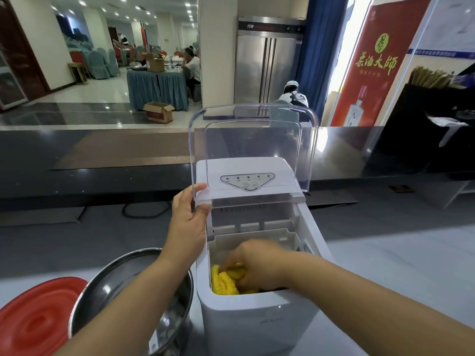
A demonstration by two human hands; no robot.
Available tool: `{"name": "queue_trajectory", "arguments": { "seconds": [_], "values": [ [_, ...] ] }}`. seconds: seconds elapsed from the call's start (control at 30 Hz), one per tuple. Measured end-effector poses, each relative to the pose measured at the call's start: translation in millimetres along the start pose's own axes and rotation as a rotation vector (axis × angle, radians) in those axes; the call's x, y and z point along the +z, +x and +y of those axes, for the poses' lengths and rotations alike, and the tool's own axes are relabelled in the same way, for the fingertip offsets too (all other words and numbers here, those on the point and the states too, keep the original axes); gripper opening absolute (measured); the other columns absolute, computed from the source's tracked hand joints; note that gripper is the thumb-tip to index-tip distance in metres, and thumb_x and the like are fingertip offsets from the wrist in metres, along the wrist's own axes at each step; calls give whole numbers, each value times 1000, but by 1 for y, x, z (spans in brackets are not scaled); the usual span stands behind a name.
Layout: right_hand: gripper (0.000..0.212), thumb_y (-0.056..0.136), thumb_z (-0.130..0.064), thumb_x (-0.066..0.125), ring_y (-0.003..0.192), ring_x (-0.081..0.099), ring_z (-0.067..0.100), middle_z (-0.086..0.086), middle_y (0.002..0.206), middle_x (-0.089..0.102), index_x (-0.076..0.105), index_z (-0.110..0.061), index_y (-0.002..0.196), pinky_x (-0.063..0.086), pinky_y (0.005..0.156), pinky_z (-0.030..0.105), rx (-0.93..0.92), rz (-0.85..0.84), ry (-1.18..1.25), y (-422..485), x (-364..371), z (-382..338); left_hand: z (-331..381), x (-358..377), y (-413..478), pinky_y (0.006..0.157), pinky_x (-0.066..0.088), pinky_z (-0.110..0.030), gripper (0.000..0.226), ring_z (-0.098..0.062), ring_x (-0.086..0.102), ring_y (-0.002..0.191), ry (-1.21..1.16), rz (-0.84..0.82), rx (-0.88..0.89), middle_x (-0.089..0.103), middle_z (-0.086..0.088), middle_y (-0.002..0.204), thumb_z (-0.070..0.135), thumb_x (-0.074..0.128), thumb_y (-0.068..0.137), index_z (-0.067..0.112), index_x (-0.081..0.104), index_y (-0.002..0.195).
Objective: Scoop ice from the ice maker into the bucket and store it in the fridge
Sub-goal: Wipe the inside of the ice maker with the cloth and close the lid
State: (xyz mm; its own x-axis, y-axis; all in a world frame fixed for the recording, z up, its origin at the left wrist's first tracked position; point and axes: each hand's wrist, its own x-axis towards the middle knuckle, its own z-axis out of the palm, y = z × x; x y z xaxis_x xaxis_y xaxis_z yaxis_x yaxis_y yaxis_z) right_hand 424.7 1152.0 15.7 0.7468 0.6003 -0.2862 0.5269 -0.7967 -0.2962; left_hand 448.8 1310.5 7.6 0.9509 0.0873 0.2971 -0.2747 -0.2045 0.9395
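1. Ice bucket (133, 299), the steel one, stood nearest me on the pale tabletop (411, 278), just left of the ice maker (257, 322), touching or nearly so; something pale lay at its bottom, probably ice, though I could not be sure.
2. A red lid (33, 317) lay flat to the bucket's left.
3. My right hand (257, 263) was down inside the maker's bin, fingers (228, 267) closed on a yellow cloth (226, 281). I saw no scoop and no ice in the bin.
4. My left hand (187, 214) pinched the edge of the clear cover (253, 147), which stood raised and upright.
5. Far behind, a steel fridge (267, 70) stood shut.
6. I judged the scooping mostly done; covering the bucket and carrying it to the fridge remained.
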Motion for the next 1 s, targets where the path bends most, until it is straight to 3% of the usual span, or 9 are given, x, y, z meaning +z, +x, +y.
{"name": "queue_trajectory", "arguments": {
  "seconds": [0.1,0.23,0.33,0.4,0.53,0.7,0.8,1.0],
  "values": [
    [44,82,-21,63,104,56,18,-8,121,62,61,-39,121,53,86,37,24,-17,127,-14,-13,8,0,0,0,81,38,2,27,0,47,110,-9,3,13,38,6,129,18,41,100,34,47,120],
    [40,80,-36,63,100,56,11,-16,110,63,56,-47,118,53,85,36,129,338,271,-26,-36,11,1,1,-1,102,39,-19,25,-1,49,111,-67,60,27,41,0,127,13,37,101,27,52,115],
    [45,79,-48,61,100,58,16,-14,116,58,48,-44,121,49,81,35,210,608,149,-20,-39,1,1,4,-2,108,37,-36,27,-11,50,115,-73,97,32,44,-2,126,10,36,101,27,55,110],
    [43,80,-43,61,89,61,23,-6,111,55,48,-37,120,44,67,32,155,665,-50,-7,-27,-14,-1,4,-1,106,40,-45,27,-18,52,117,-155,105,3,46,-3,125,12,37,101,27,58,107],
    [21,84,-27,67,63,59,23,2,89,52,58,-22,102,37,49,27,53,677,-320,6,-12,-28,-3,4,0,101,44,-50,29,-24,53,116,-211,84,-28,45,0,124,14,36,102,30,59,108],
    [28,83,-23,70,72,58,24,7,98,53,59,-17,108,39,52,29,78,555,-413,1,-14,-25,-4,4,1,103,44,-41,28,-15,53,115,-125,91,6,46,-1,126,14,36,102,29,57,110],
    [24,87,-22,64,75,57,25,7,99,50,58,-16,109,34,52,30,145,554,-399,-2,-18,-26,-4,2,1,105,41,-35,25,-10,51,115,-84,72,8,45,0,126,16,38,101,28,57,113],
    [17,91,-28,52,81,58,25,3,103,49,57,-22,107,43,60,31,334,559,-300,-18,-27,-14,0,0,-1,108,34,-29,26,-11,47,118,-32,78,32,46,-3,127,9,38,100,22,55,115]
  ]
}}
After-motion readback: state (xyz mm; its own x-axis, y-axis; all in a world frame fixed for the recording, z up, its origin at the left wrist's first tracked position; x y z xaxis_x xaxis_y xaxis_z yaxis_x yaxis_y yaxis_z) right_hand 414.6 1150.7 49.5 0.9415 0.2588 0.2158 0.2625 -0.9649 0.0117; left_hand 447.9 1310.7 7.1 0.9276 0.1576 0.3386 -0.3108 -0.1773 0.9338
